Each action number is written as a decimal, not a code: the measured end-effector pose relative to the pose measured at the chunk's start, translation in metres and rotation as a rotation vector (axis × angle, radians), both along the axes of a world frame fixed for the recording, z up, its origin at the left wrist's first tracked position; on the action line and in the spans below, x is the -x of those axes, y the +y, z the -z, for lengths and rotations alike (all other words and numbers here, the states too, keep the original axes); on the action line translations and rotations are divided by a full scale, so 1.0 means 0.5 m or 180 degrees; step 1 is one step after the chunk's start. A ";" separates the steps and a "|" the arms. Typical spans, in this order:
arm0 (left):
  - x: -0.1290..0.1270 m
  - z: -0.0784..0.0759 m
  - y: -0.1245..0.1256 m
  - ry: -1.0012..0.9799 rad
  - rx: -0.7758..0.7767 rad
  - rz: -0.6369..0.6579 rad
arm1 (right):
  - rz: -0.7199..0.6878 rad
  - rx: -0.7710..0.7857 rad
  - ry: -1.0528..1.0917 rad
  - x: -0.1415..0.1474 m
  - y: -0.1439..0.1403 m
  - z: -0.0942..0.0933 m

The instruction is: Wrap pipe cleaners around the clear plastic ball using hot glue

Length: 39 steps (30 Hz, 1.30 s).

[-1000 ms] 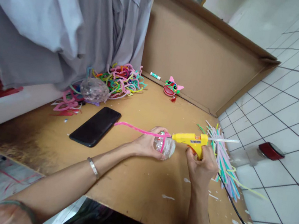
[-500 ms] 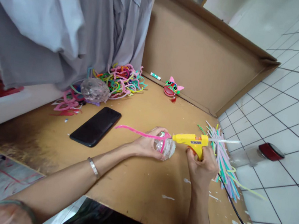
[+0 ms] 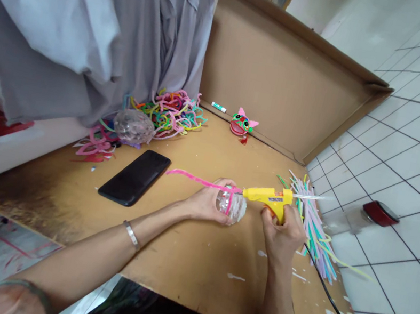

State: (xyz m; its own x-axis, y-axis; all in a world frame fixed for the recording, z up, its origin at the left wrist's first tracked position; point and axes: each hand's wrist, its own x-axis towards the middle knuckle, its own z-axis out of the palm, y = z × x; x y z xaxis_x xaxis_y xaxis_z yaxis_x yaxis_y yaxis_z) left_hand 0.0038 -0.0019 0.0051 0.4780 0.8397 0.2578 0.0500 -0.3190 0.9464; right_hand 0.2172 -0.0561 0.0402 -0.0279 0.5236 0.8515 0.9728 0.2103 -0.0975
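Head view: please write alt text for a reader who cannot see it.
A right hand holds a yellow glue gun, its nozzle at a clear ball that the left hand steadies on a brown board, with a pink pipe cleaner across the ball. A black phone lies to the left.

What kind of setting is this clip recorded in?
Most likely a home craft corner on a tiled floor: a cardboard sheet serves as the work surface. The right hand holds a yellow glue gun, with a pile of coloured pipe cleaners and grey hanging cloth nearby.
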 end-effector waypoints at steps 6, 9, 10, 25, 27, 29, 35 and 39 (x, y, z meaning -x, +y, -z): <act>0.001 0.000 -0.001 0.0022 -0.0014 -0.0051 | -0.0071 0.0093 0.0076 0.000 -0.002 -0.002; 0.001 0.002 0.000 0.0009 -0.0049 -0.0046 | -0.0039 0.0110 0.0102 0.001 -0.004 -0.004; 0.001 0.002 0.001 0.0032 -0.0074 -0.0070 | -0.0023 0.0106 0.0104 0.001 -0.005 -0.005; 0.001 0.002 0.000 0.0115 0.0011 0.0034 | 0.0155 0.0147 0.0181 -0.001 -0.001 0.001; 0.001 0.001 0.000 0.0147 -0.0028 -0.0043 | 0.0155 0.0142 0.0178 -0.002 0.002 0.004; 0.000 0.002 0.000 0.0200 -0.0076 -0.0111 | 0.0207 0.0134 0.0157 -0.001 0.003 0.006; -0.001 0.013 0.006 0.0095 0.0005 0.0000 | 0.0231 0.0154 0.0177 0.002 0.005 0.007; -0.002 0.014 0.006 -0.0004 0.0141 0.0125 | 0.0233 0.0129 0.0253 -0.002 0.007 0.008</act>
State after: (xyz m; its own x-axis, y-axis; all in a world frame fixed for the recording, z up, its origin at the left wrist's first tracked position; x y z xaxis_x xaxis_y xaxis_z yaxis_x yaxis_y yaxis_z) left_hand 0.0049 0.0013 -0.0019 0.5105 0.8309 0.2214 0.0372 -0.2786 0.9597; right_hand 0.2184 -0.0525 0.0360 0.0783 0.5559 0.8276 0.9743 0.1334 -0.1818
